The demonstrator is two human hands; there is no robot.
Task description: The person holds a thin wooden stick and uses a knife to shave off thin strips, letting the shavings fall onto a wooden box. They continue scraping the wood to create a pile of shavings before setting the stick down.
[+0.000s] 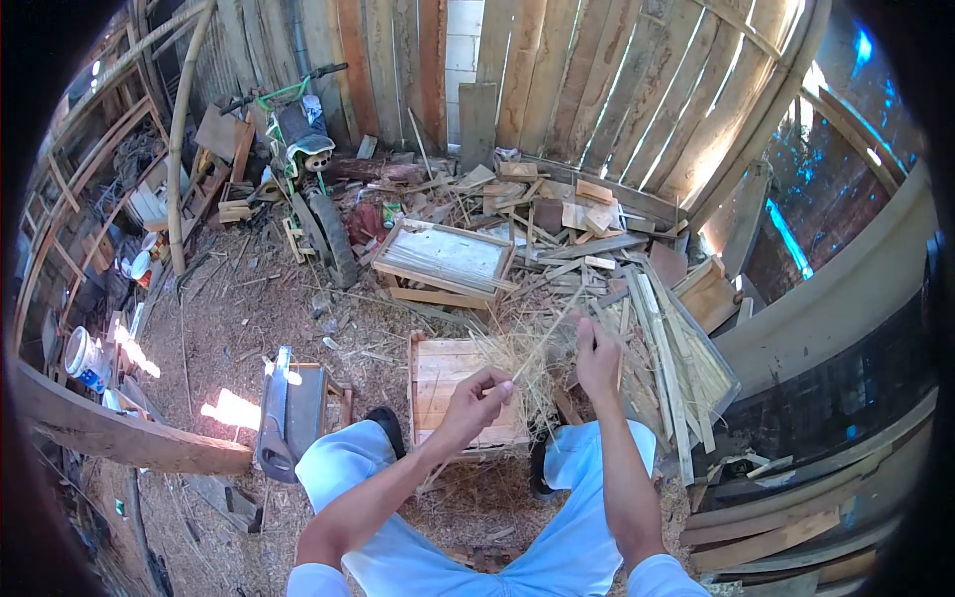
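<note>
My left hand (481,400) is closed, its thumb and fingers pinching one end of a thin straw strand (545,343). The strand slants up and right toward my right hand (598,358), which is raised with its fingers closed near the strand's upper part. Whether the right fingertips grip it is hard to make out. Below and between the hands lies a loose pile of dry straw (532,383), partly over a shallow wooden box (438,373) on the ground in front of my knees.
A handsaw (276,438) rests on a small stand at the left. Beyond the box are a wooden frame (448,256), scrap wood (597,214) and a small motorbike (308,159). Long wood strips (667,338) lean at the right. A white bucket (88,358) lies far left.
</note>
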